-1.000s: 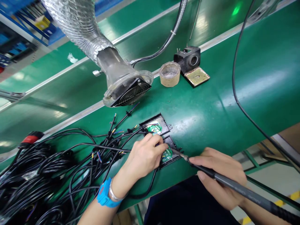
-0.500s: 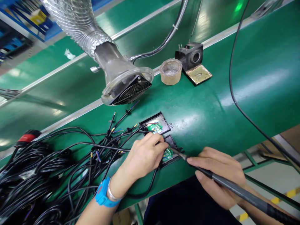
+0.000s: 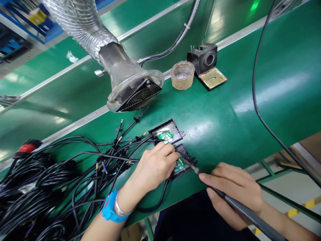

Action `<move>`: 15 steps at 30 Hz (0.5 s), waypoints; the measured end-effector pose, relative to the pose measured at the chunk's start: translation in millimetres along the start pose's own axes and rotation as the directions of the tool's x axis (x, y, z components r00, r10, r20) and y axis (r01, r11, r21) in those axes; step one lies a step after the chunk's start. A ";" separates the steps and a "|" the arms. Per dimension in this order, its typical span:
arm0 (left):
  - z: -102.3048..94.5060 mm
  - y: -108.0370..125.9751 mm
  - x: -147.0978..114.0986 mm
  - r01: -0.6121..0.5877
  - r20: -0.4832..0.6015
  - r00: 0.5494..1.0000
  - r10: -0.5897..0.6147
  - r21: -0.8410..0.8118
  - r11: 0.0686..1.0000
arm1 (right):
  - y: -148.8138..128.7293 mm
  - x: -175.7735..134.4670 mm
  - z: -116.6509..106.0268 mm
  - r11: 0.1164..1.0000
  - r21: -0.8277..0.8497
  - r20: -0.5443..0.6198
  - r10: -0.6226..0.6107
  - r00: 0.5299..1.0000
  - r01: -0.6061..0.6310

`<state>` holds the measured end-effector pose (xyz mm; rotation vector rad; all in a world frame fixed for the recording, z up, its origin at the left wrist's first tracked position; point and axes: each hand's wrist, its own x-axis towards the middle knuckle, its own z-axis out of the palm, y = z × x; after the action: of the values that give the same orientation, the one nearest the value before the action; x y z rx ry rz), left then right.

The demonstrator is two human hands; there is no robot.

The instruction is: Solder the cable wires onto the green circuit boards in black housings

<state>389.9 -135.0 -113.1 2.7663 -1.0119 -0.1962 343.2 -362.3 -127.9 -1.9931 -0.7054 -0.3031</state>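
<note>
My right hand [image 3: 235,190] grips a soldering iron [image 3: 247,211] by its dark handle. The iron's tip reaches down to a green circuit board [image 3: 180,165] inside the nearer black housing [image 3: 186,153]. Over that board's left side, my left hand [image 3: 156,164] is closed in a pinch; what its fingertips hold is hidden. A black cable [image 3: 164,194] runs from this housing's lower edge. Just beyond lies a second black housing [image 3: 177,131] with a green board [image 3: 167,135] and thin wires in it.
Coiled black cables [image 3: 22,190] with stripped coloured wire ends fill the bench's left side. A fume extractor hood [image 3: 135,83] hangs above the boards. Farther back stand a round tan pot [image 3: 182,80] and an iron stand with sponge [image 3: 213,79]. A dark cord [image 3: 255,97] loops at right.
My right hand and the soldering iron have shifted slightly, with the handle now angled more steeply. The cord at the right has swung a little rightward. My left hand stays put.
</note>
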 end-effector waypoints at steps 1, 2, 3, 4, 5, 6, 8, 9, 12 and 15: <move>-0.2 0.0 -0.1 -0.005 0.002 1.000 0.005 -0.001 1.000 | -0.2 -0.9 0.5 1.000 -0.006 -0.002 0.000 1.000 0.000; -0.5 -0.1 -0.2 -0.012 0.004 1.000 0.012 -0.002 1.000 | -0.4 -1.7 0.9 1.000 -0.014 0.000 -0.002 1.000 0.002; -0.9 -0.2 -0.2 -0.019 0.005 1.000 0.019 -0.002 1.000 | -0.6 -2.4 1.2 1.000 -0.021 -0.001 -0.007 1.000 0.007; -1.3 -0.4 0.0 -0.025 0.010 1.000 0.025 -0.001 1.000 | -0.8 -3.0 1.5 0.999 -0.027 -0.003 -0.018 1.000 0.018; -1.6 -0.5 0.3 -0.030 0.014 0.999 0.030 0.002 1.000 | -1.1 -3.5 1.8 0.999 -0.033 -0.002 -0.028 1.000 0.028; -1.9 -0.6 0.8 -0.032 0.020 0.999 0.032 0.006 0.999 | -1.5 -3.8 2.0 0.998 -0.039 -0.002 -0.039 0.999 0.039; -2.1 -0.2 1.6 -0.033 0.027 0.999 0.032 0.020 0.999 | -2.3 -4.2 2.4 0.997 -0.061 -0.002 -0.051 0.999 0.051; -2.1 0.2 1.9 -0.035 0.027 0.999 0.034 0.028 0.999 | -2.7 -4.4 2.7 0.995 -0.080 0.001 -0.055 0.998 0.055; -1.6 1.6 1.7 -0.047 0.016 0.999 0.047 0.046 0.998 | -2.7 -6.0 4.9 0.987 -0.132 0.026 -0.092 0.995 0.095; -0.8 1.9 0.7 -0.058 0.010 0.998 0.058 0.049 0.997 | -1.4 -9.1 8.0 0.975 -0.151 0.045 -0.157 0.986 0.163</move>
<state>389.4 -136.7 -111.9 2.7775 -1.1124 -0.1778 334.4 -358.1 -135.3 -2.0954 -0.8895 -0.4330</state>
